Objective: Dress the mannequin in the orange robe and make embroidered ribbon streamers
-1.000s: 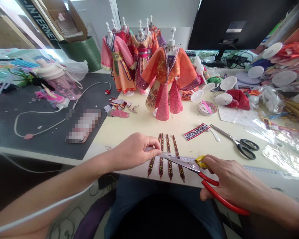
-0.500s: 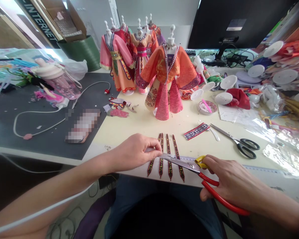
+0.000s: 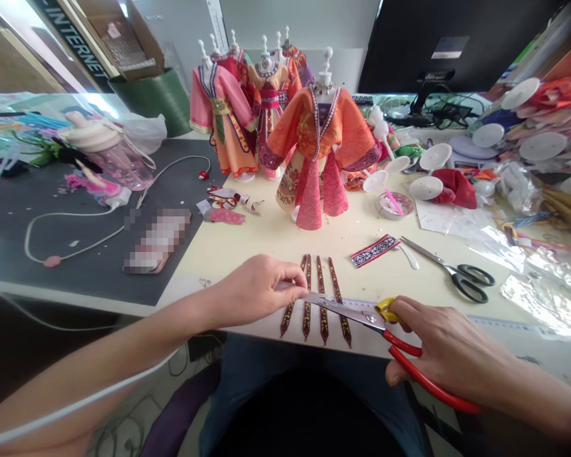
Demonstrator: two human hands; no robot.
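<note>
My right hand (image 3: pixel 438 339) grips a pair of scissors (image 3: pixel 361 313) with red handles and a yellow-wrapped loop. Their blades point left, reaching to the fingertips of my left hand (image 3: pixel 261 285). That hand is closed in a pinch beside the blade tips; whatever is between its fingers is too small or hidden to name. Beneath the blades lie several narrow dark patterned ribbon strips (image 3: pixel 324 311) with pointed ends, side by side at the table's front edge. A clear ruler (image 3: pixel 499 324) runs under the strips and the right hand.
Behind stand several doll garments on white stands, an orange robe (image 3: pixel 330 136) nearest. Black-handled scissors (image 3: pixel 457 273) and a patterned trim piece (image 3: pixel 375 251) lie to the right. A phone (image 3: pixel 159 241), a cable and a pink bottle (image 3: pixel 114 152) are on the dark mat.
My right hand and the red-handled scissors have shifted very slightly right, and the handles have moved a little. My left hand keeps its pinch at the blade tips.
</note>
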